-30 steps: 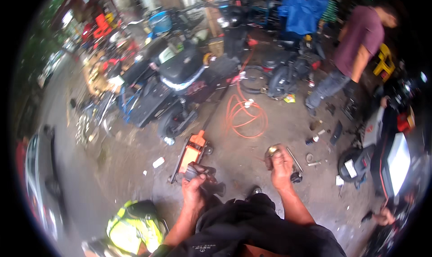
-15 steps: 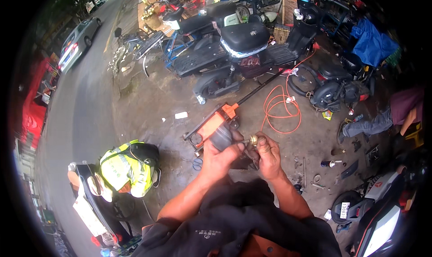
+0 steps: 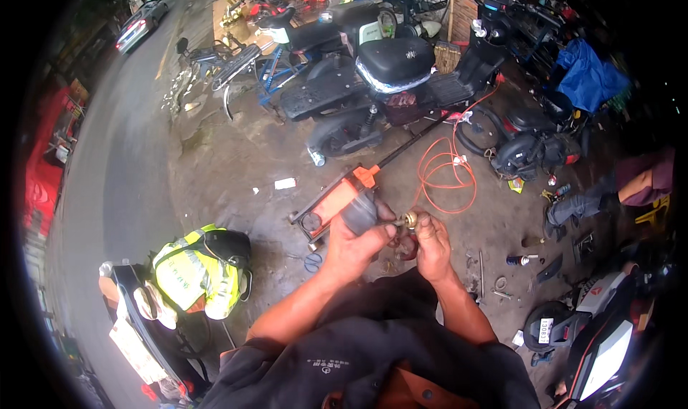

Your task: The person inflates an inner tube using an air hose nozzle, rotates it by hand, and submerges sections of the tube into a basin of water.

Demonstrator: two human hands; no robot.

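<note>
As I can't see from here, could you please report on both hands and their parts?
Left hand gripping dark grey part. Right hand pinching brass-coloured fitting close beside it. Orange floor jack on ground beyond.

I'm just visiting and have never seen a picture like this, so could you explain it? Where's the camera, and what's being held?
There is no machine arm here: a person works with two bare hands. A wide fisheye camera on the person's head looks down, so straight edges bend near the rim.

The left hand holds a dark grey part; I can't tell exactly what it is. The right hand grips a small brass-coloured fitting close beside it.

On the ground beyond are an orange floor jack and a coiled orange hose. Off to the right lie a can and a thin metal rod. Farther back stands a black scooter.
</note>
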